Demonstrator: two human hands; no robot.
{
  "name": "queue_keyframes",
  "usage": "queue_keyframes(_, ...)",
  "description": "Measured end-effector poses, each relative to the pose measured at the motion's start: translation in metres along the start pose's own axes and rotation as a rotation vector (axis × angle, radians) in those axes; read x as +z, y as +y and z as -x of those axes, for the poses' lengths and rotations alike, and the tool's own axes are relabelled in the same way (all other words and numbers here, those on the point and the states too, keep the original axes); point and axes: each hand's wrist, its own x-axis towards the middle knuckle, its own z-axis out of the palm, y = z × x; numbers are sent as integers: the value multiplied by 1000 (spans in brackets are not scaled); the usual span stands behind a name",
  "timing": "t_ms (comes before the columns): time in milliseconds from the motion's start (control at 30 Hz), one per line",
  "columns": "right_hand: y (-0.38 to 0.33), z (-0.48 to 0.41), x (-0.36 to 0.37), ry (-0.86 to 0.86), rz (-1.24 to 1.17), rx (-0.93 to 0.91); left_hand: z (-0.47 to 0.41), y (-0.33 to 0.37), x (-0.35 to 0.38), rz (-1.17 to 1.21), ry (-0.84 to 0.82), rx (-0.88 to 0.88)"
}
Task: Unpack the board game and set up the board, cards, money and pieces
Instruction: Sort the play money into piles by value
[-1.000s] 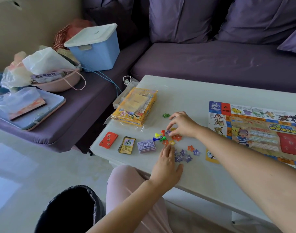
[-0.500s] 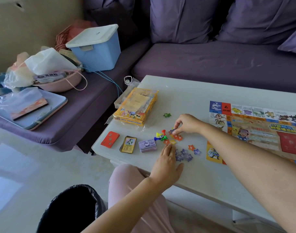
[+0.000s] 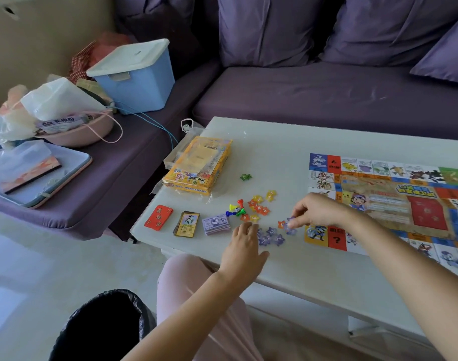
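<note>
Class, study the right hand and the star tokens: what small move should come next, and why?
Probably the right hand should set the purple star token it pinches down among the purple stars by the left hand: those lie grouped together, while the orange and yellow stars sit in a separate cluster.

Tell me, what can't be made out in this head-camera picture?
Head view only:
- Game board: far right cut off by the frame edge; near edge covered by the right forearm.
- Right hand: blur hides whether its fingertips pinch a purple star token.
- Card stacks: print too small.
- Left hand may cover more tokens.
</note>
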Motion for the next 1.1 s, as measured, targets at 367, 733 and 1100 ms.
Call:
queue_keyframes(367,1,4,25,131,65,-63,6,3,7,-41,19,35)
queue_keyframes(733,-10,-25,32,258,84,3,-9,5,0,137,-24,13)
queue_keyframes(1100,-6,16,29,59,220,-41,-18,-3,2,122,-15,193)
